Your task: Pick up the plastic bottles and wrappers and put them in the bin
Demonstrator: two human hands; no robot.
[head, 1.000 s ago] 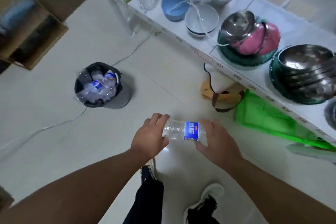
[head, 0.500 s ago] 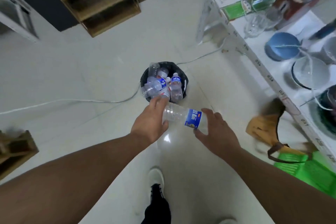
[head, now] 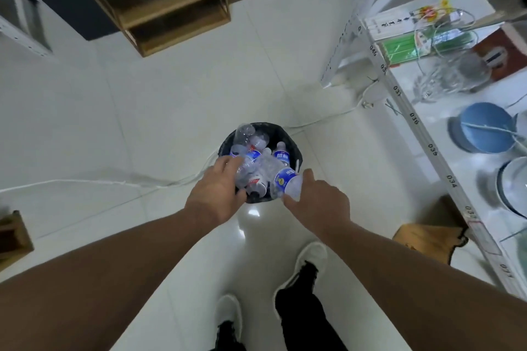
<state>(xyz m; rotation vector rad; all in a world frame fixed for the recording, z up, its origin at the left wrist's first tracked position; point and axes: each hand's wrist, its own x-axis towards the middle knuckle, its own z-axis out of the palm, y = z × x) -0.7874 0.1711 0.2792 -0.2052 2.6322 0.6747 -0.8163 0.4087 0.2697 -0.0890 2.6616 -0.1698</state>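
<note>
A clear plastic bottle (head: 281, 179) with a blue label lies tilted just above the bin's near side, held between my hands. My left hand (head: 218, 194) grips its neck end and my right hand (head: 316, 204) grips its base end. The small round bin (head: 275, 129) has a black liner and stands on the white tiled floor straight ahead of me. Several clear bottles (head: 248, 141) fill it to the rim, and some stick out above it. No wrappers are visible.
A white shelf (head: 422, 125) runs along the right with a blue bowl (head: 482, 128), glassware and a white bowl. A tan bag (head: 427, 238) lies on the floor below it. A white cable (head: 85, 182) crosses the floor. A wooden shelf unit (head: 159, 0) stands beyond.
I have walked up to the bin. Both hands carried the bottle forward, from short of the bin to just over its near rim.
</note>
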